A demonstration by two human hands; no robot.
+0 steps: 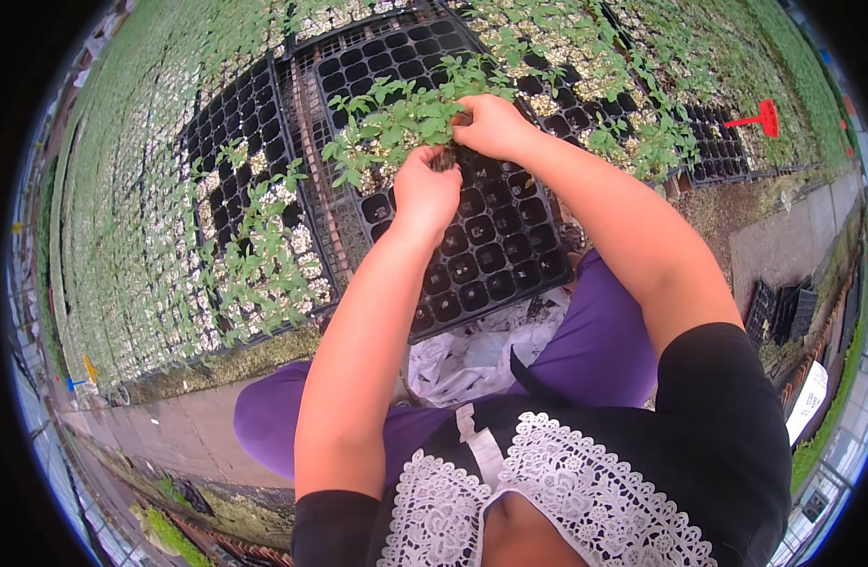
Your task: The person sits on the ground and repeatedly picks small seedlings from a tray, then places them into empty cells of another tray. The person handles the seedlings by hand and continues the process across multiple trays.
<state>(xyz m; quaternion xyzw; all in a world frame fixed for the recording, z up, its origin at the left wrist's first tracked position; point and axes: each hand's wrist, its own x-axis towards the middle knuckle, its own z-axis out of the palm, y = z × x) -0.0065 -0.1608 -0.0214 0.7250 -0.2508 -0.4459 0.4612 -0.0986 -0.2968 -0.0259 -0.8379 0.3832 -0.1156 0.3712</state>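
Observation:
A black plastic plug tray [476, 230] lies before me, with empty cells in its near and far parts. Across its middle stands a band of green seedlings [398, 120] in whitish, grainy-topped medium. My left hand [428, 186] pinches a dark root plug [442, 161] between thumb and fingers, at the near edge of the seedlings. Just right of it, my right hand [492, 127] has its thumb and forefinger closed together at the seedlings' leaves; what lies between the fingertips is mostly hidden.
Partly filled plug trays stand left [228, 149] and right [618, 106], amid dense seedlings. A red plastic tag [768, 118] rises at the right. Below the tray's near edge lies a white plastic bag [462, 361] with dark debris. Black trays [781, 310] lie on the far-right path.

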